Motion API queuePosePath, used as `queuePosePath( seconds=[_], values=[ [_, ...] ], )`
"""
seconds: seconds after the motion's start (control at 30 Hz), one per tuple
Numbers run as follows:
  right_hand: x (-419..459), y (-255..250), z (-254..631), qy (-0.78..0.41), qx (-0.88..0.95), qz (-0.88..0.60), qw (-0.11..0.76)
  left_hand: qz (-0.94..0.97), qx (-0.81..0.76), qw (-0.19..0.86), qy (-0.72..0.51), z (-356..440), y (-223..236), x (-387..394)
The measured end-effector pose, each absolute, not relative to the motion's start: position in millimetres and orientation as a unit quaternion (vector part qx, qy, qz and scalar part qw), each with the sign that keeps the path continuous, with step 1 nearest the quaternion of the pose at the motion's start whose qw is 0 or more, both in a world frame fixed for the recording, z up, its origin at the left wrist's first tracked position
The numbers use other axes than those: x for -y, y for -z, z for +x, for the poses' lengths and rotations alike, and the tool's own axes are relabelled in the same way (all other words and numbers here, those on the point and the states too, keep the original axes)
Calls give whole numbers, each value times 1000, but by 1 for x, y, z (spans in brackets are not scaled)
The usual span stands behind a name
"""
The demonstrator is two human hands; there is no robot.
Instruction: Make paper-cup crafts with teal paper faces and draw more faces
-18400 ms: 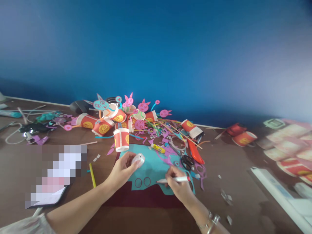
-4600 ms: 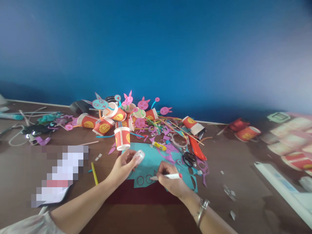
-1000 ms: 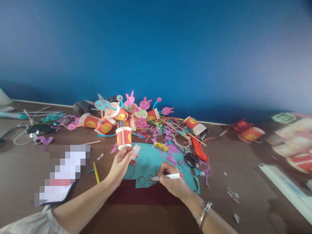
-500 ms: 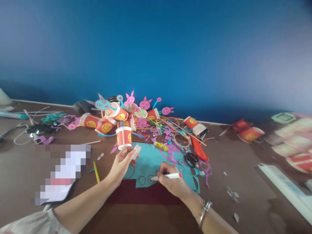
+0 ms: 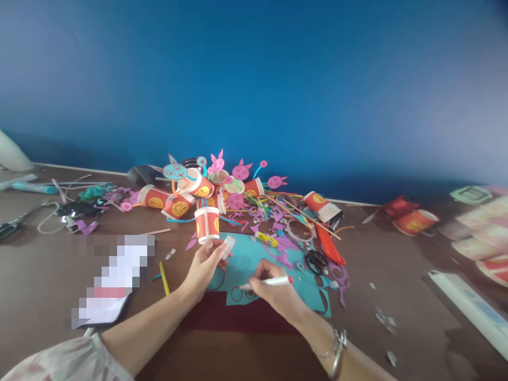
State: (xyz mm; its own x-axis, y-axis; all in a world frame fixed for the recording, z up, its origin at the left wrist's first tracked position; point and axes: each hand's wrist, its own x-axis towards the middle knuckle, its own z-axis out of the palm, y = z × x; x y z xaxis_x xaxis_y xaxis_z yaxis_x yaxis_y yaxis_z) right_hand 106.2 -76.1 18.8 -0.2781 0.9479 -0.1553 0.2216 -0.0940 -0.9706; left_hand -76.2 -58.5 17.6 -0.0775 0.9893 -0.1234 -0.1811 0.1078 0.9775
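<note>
My right hand (image 5: 273,288) grips a white marker (image 5: 278,281) with a red end, its tip at the left of two small circles drawn on a turquoise sheet (image 5: 254,254). The right circle has a mark inside, partly covered by my fingers. Over the sheet's left side, my left hand (image 5: 208,259) pinches a small whitish block-like piece (image 5: 228,247) whose kind I cannot make out. A larger drawn circle lies under that hand. Just behind it stands a red and white paper cup (image 5: 207,224). A dark red sheet (image 5: 246,317) lies under the turquoise one.
Paper cups with paper animal heads (image 5: 175,171) crowd the back. Purple scraps, a yellow glue stick (image 5: 266,239), black-handled scissors (image 5: 316,261) and a red cutter-like tool (image 5: 330,246) lie right of centre. A phone (image 5: 115,280) is at left, a white power strip (image 5: 468,312) at right.
The marker tip has moved left from the right small circle to the left one. The view has shifted slightly, and my left hand still holds the whitish piece.
</note>
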Motion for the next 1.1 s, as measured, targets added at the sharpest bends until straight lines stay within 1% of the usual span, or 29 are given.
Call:
queuePosePath(
  seconds=[0.13,0.27,0.43,0.83,1.1],
  values=[
    [80,-12,96,-495,608,-513,349,395,-504,551,-535,-76,-17,58],
    [82,-9,98,-493,614,-515,338,389,-505,555,-535,-76,-19,58],
    [84,-8,99,-436,650,-523,338,383,-506,556,-537,-76,-19,58],
    [84,-2,99,-450,651,-514,331,381,-509,555,-536,-76,-20,59],
    [85,-7,98,-457,659,-503,321,384,-507,553,-538,-75,-23,59]
  ],
)
